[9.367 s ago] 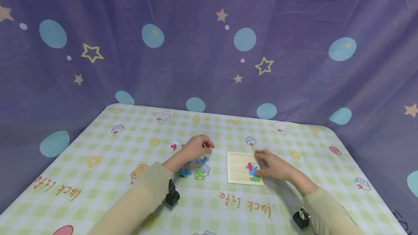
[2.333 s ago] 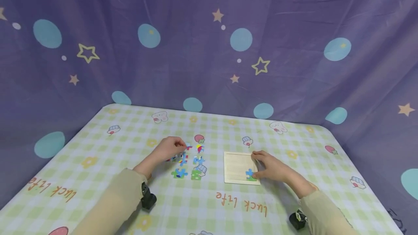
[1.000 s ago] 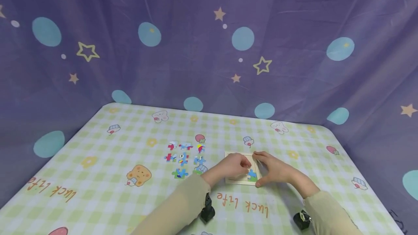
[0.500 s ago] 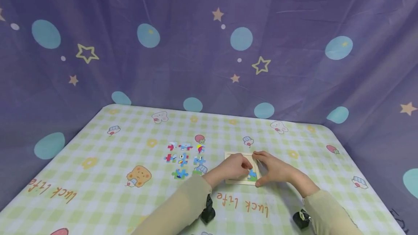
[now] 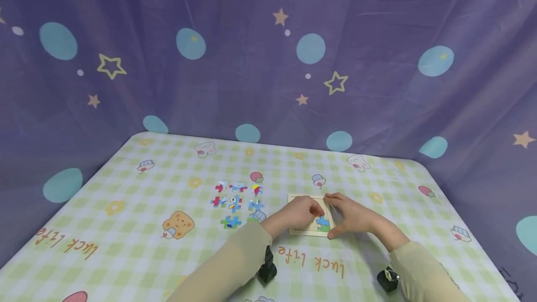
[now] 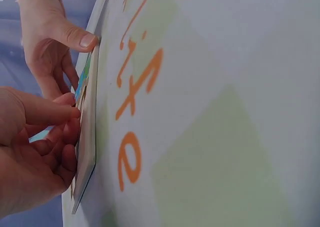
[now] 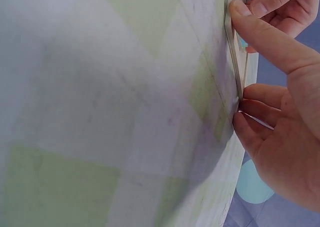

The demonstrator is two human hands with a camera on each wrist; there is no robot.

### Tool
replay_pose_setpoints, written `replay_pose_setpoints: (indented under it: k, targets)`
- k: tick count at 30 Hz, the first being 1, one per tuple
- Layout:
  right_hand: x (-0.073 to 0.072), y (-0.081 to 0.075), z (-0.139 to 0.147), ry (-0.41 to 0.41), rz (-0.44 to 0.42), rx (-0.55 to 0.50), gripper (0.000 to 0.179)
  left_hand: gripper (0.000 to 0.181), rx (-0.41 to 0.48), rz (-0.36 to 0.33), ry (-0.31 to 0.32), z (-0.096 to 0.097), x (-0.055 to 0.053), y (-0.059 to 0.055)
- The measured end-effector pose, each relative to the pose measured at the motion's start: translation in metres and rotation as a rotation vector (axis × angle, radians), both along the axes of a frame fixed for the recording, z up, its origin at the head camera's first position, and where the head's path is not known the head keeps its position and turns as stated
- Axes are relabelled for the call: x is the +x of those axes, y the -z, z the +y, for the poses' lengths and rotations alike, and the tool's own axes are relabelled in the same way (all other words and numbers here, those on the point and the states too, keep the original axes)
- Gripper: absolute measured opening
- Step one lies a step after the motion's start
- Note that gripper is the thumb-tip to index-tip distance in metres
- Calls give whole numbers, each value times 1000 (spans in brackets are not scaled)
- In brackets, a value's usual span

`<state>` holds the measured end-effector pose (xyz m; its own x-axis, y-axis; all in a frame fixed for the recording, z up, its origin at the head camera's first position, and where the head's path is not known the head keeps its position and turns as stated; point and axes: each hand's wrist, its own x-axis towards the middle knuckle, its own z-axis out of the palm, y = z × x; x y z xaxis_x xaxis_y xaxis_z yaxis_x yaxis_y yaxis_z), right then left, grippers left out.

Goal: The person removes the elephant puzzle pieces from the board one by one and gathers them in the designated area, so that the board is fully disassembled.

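Observation:
A shallow wooden puzzle tray (image 5: 303, 233) lies on the table, right of centre. One blue-and-green puzzle piece (image 5: 322, 224) is in its near right corner. My left hand (image 5: 298, 213) reaches over the tray and pinches at the top of that piece; in the left wrist view, thumb and index tips meet above the tray (image 6: 89, 137), and the grasped part is mostly hidden. With its thumb on the near edge and fingers at the far corner, my right hand (image 5: 352, 216) grips the tray's right side. The right wrist view shows the same hold on the tray edge (image 7: 235, 52).
Left of the tray, several loose puzzle pieces lie in rough rows, among them a central piece (image 5: 235, 203), a yellow-and-red one (image 5: 258, 190) and a green-and-blue one (image 5: 231, 222). A checked tablecloth (image 5: 138, 246) covers the table; a purple curtain (image 5: 251, 83) hangs behind.
The red piece has left the tray and lies with the loose ones. My left hand has moved right from them to the tray. The right hand still holds the tray.

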<state>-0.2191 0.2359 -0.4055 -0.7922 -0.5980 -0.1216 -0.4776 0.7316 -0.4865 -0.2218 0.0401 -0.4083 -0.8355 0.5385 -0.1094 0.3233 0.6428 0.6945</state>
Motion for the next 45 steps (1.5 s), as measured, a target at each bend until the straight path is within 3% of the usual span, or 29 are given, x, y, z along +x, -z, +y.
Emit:
replay_pose_setpoints:
  k: [3,9,15,26,36,45]
  targets:
    - [0,1,0,3,12,-1,98,29,24,-24,-6,-1,-2,-1]
    - [1,3,0,2,-14,-33,97,14,33,-42,2,-2,-1,-3]
    - [1,3,-1,-12,27,-30,97,13,56,-48,2,-2,2,-4]
    - [-1,2,-1,-23,40,-28,95,12,68,-11,11,3,3,-4]
    - [-1,0,-2,-20,19,-19,95,14,77,-31,-24,7,7,-2]
    - [-1,0,-2,-32,24,-18,96,16,130,-7,5,-4,6,-9]
